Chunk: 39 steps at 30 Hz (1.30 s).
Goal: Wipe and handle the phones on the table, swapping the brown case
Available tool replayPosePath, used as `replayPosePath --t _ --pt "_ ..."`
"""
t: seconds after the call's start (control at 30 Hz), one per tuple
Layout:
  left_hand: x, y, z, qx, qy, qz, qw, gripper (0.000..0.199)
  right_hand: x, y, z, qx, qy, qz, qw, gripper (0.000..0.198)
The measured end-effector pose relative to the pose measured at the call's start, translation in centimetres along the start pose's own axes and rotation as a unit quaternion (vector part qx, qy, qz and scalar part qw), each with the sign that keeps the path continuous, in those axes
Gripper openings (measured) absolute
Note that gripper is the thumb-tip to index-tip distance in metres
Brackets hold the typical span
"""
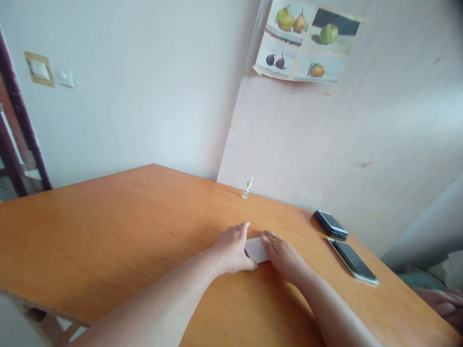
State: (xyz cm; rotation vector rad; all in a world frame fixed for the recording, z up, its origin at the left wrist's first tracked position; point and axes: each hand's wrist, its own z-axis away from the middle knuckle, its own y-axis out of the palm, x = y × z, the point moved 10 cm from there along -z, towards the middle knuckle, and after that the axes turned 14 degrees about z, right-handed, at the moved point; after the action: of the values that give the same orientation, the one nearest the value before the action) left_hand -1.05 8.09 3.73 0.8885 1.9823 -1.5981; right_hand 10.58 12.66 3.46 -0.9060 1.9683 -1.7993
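A small white flat block, perhaps a box (pixel 256 250), lies on the wooden table between my two hands. My left hand (pixel 235 248) curves round its left end, with the thumb at the near edge and the fingers toward the far side. Across its right end rests my right hand (pixel 284 256), fingers together over the top and far edge. Both hands cover parts of the block, so its full shape is hidden.
Behind the hands a small clear bottle with a green cap (pixel 247 188) stands near the wall. To the right are a stack of phones (pixel 330 224) and a dark-screened phone on a tablet-like slab (pixel 353 261). The orange-brown table (pixel 108 226) has its edge along the right.
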Motion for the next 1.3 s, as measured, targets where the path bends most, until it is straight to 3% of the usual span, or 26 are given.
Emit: replayPosePath --t 0.1,0.3,0.37,0.5,0.57,0.77,0.83,0.93,1.03,1.1,1.23,1.3 --pt "0.0 0.1 -0.1 0.005 -0.001 -0.002 1.000 0.109 -1.5 0.1 0.2 -0.003 0.027 0.002 1.000 0.063" --pt "0.0 0.0 -0.1 -0.002 0.025 -0.001 1.000 0.088 7.8 -1.2 3.5 0.055 -0.147 -0.085 0.984 0.052" --pt "0.0 0.0 -0.1 0.000 0.020 -0.003 1.000 0.090 6.6 -1.3 3.3 0.057 -0.116 -0.064 0.989 0.052" --pt "0.0 0.0 0.0 0.004 0.003 -0.003 1.000 0.103 -0.8 -0.8 1.7 0.045 0.027 0.043 0.998 0.057" --pt "0.0 -0.1 0.0 0.002 0.000 -0.002 1.000 0.104 -2.0 -0.6 1.6 0.047 0.044 0.076 0.995 0.057" --pt "-0.2 -0.2 0.1 0.000 0.023 0.007 1.000 0.082 5.6 -0.4 4.3 0.091 -0.100 -0.003 0.991 0.056" --pt "-0.1 -0.2 0.1 0.002 0.021 0.007 1.000 0.082 5.6 -0.7 4.5 0.091 -0.094 -0.016 0.991 0.054" --pt "-0.1 -0.2 0.0 0.008 0.014 0.004 1.000 0.094 2.1 -1.2 3.5 0.065 -0.040 0.036 0.996 0.048" --pt "-0.1 -0.2 0.0 0.010 0.007 0.000 1.000 0.095 -0.6 -1.4 2.9 0.065 0.014 0.095 0.993 0.048" --pt "-0.2 -0.2 0.0 0.009 0.009 0.001 1.000 0.092 0.4 -1.4 3.3 0.087 0.006 0.093 0.992 0.049" --pt "-0.3 -0.2 0.0 0.002 0.024 0.007 1.000 0.081 5.3 -1.5 5.0 0.116 -0.070 0.021 0.991 0.055" --pt "-0.3 -0.2 0.0 0.005 0.024 0.005 1.000 0.081 5.7 -1.7 5.2 0.117 -0.079 0.006 0.990 0.054"
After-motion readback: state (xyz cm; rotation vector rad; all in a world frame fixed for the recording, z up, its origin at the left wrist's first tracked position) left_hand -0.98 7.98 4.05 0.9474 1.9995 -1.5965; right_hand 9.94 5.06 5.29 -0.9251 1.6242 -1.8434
